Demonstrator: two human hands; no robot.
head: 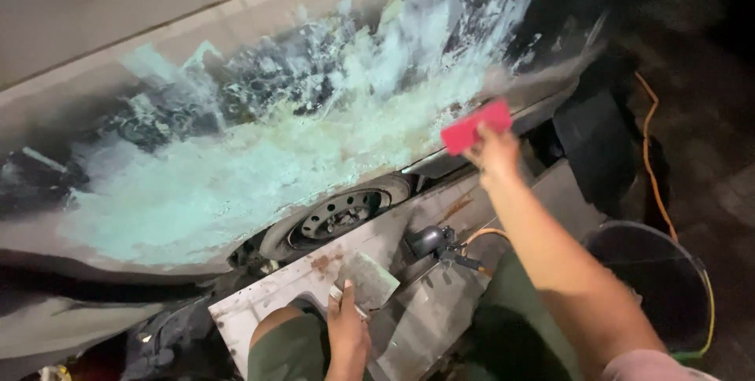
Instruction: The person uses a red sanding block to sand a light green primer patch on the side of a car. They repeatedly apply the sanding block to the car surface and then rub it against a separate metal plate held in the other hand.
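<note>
car body panel (259, 169) coated in pale green filler fills the upper left; wheel (338, 216) below centre; right hand (494, 153), centre right, grips a red spreader (476, 125) against the panel; left hand (348, 330), bottom centre, holds a filler-smeared flat board (368, 279)

Head camera, one view | looks steeply down from the person's head | faces car panel (259, 153) close at 11 o'clock | wheel (338, 216) centre | bucket (661, 279) at 4 o'clock | no second view shares it
</note>
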